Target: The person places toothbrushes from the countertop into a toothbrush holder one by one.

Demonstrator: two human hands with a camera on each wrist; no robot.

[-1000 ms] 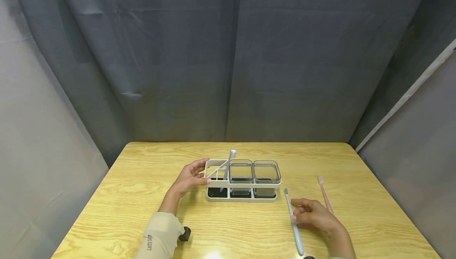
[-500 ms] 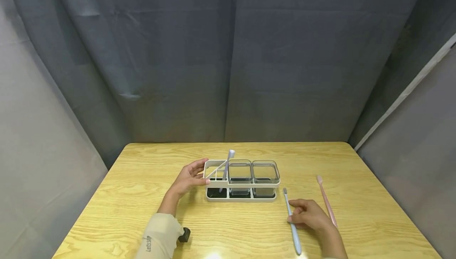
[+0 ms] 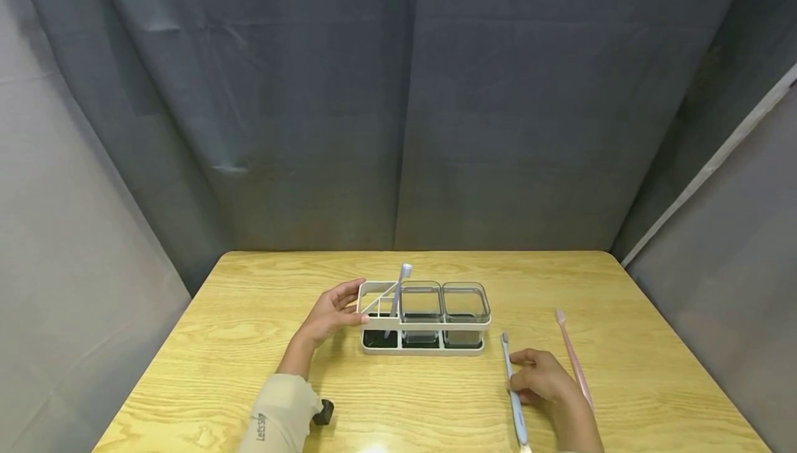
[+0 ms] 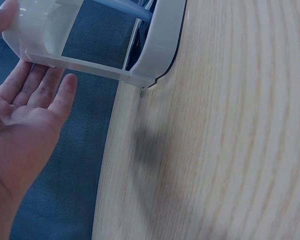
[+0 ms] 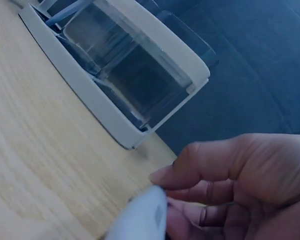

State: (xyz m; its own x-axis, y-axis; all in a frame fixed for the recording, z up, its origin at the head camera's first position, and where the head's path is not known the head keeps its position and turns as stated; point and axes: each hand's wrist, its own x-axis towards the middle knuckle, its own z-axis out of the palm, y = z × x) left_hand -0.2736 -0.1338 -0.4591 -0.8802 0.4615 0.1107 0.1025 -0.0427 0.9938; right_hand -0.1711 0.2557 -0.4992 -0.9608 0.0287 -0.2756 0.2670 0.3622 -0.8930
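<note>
My left hand [image 3: 330,313] grips the left end of a white toothbrush holder [image 3: 423,325], thumb on the front of its upper rim and fingers behind. In the left wrist view its fingers [image 4: 44,90] lie along the holder's end [image 4: 95,67]. A pale purple toothbrush [image 3: 397,290] leans upright in a left compartment; two clear square cups [image 3: 421,301] fill the others. To the right, my right hand [image 3: 544,377] pinches a light blue toothbrush [image 3: 517,411] around mid-handle, its head away from me. The handle's end [image 5: 142,217] looms close in the right wrist view.
A pink toothbrush [image 3: 574,359] lies on the wooden table [image 3: 405,404], just right of my right hand. Grey curtains [image 3: 311,128] hang behind the table and along both sides.
My right fingers have closed on the light blue toothbrush, which has shifted and turned slightly. My left hand and the holder stay in place.
</note>
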